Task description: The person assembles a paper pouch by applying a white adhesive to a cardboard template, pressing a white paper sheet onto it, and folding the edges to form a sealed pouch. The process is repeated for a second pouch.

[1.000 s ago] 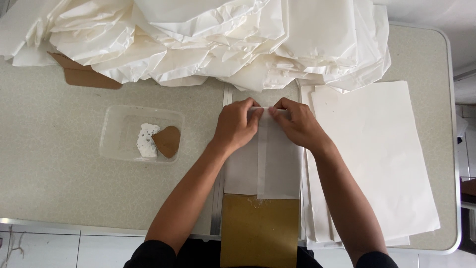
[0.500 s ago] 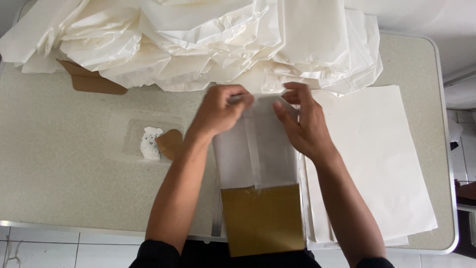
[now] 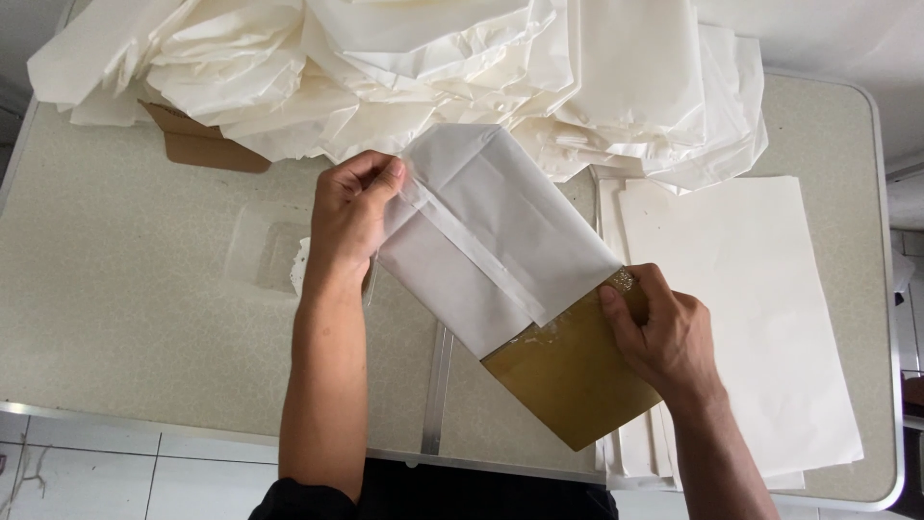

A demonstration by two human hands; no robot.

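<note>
A folded white paper bag [image 3: 491,241] with a glued centre seam lies tilted across the table, wrapped around a gold-brown board [image 3: 573,376] that sticks out of its lower end. My left hand [image 3: 351,217] pinches the bag's upper left edge. My right hand [image 3: 659,327] grips the exposed upper right corner of the board, right where the bag's mouth ends.
A big heap of crumpled white paper bags [image 3: 433,67] fills the table's far side over a brown cardboard piece [image 3: 197,144]. A stack of flat white sheets [image 3: 760,308] lies at right. A clear plastic tray [image 3: 265,255] sits left of my left hand. The table's front edge [image 3: 144,419] is near.
The bag and board were straight with both hands pressing the top fold. Now the bundle is turned diagonally, my left hand holds the bag's edge and my right has dropped to the board.
</note>
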